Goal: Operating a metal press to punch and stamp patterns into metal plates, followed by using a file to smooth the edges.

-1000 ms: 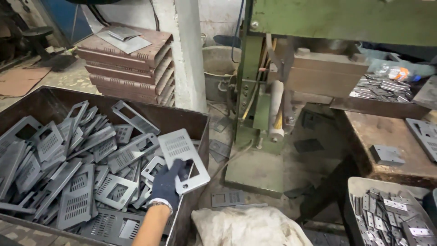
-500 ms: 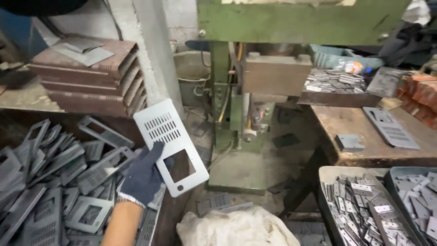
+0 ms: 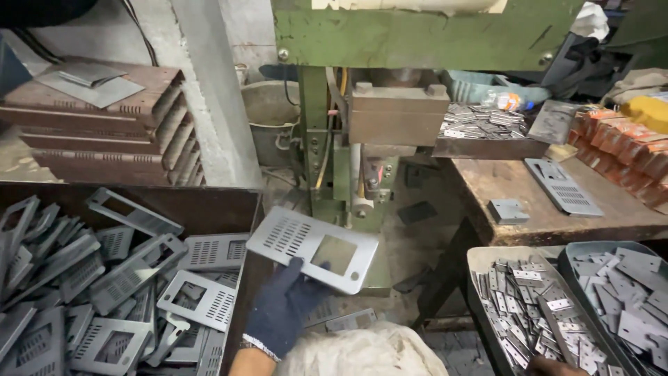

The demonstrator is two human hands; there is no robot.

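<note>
Green steel press frame (image 3: pixel 417 35) fills the top, with a worn wooden bench (image 3: pixel 557 209) to its right. A brown bin (image 3: pixel 209 209) at the left holds a heap of grey perforated plates (image 3: pixel 104 292). The gloved left hand (image 3: pixel 282 313) grips one perforated metal plate (image 3: pixel 313 247) beside the bin's edge. Only a sliver of the right hand (image 3: pixel 550 365) shows; its grip cannot be told
</note>
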